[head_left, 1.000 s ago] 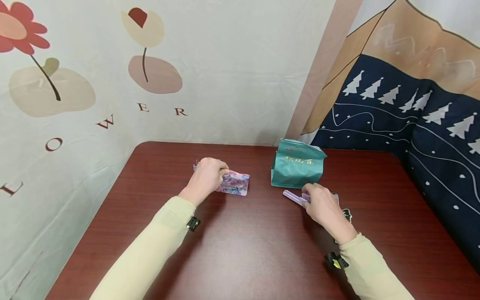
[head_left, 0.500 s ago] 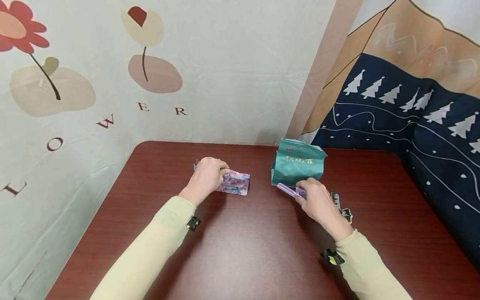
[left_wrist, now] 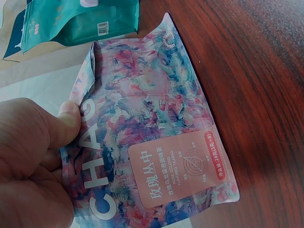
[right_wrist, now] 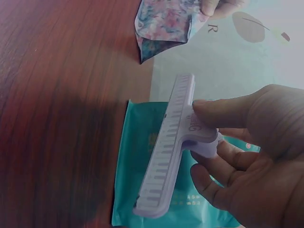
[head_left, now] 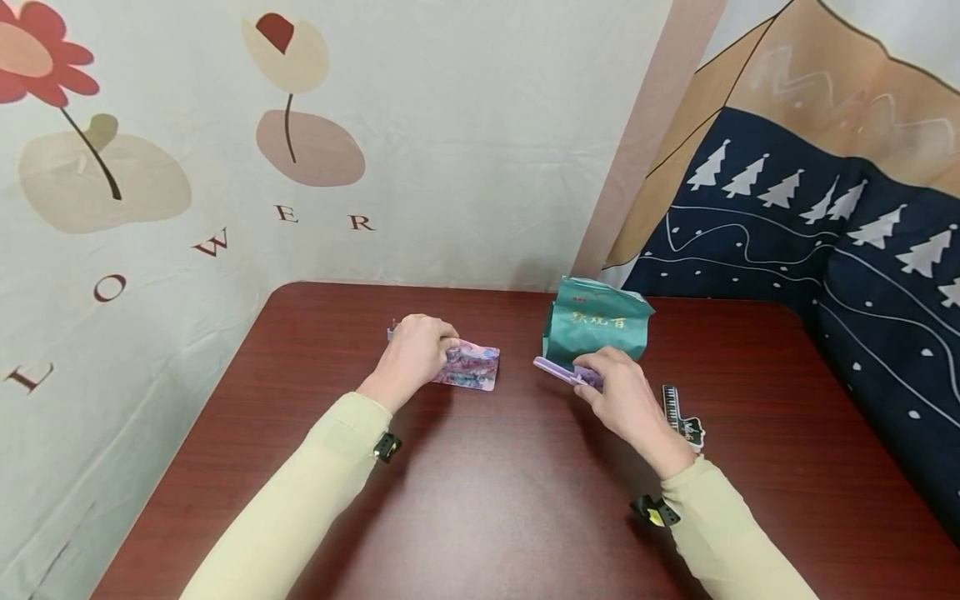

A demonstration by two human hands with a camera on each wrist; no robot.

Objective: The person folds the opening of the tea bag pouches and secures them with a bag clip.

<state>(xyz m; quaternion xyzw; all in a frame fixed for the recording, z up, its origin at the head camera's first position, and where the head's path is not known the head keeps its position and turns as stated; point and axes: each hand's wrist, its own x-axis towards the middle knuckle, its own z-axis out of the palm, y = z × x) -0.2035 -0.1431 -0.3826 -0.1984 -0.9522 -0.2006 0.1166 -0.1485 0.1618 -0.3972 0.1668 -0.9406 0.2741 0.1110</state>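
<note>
Flower-printed cloth [head_left: 465, 125] is hanging behind my reddish-brown table [head_left: 480, 508]. My left hand [head_left: 411, 350] is pinching a pink-and-blue pouch [head_left: 472, 367] by its edge; my right hand [head_left: 628, 396] is gripping a lilac clip [right_wrist: 164, 152] in front of a green bag [head_left: 598, 321]. Beside that hand, a black-and-white clip [head_left: 681, 419] is lying on the table.

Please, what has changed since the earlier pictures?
The right grip, holding the purple clip, moved leftward and a little forward, uncovering more of the black-and-white item. Nothing was newly grasped or released. The left grip, the patterned pouch it holds and the green bag stayed.
</note>
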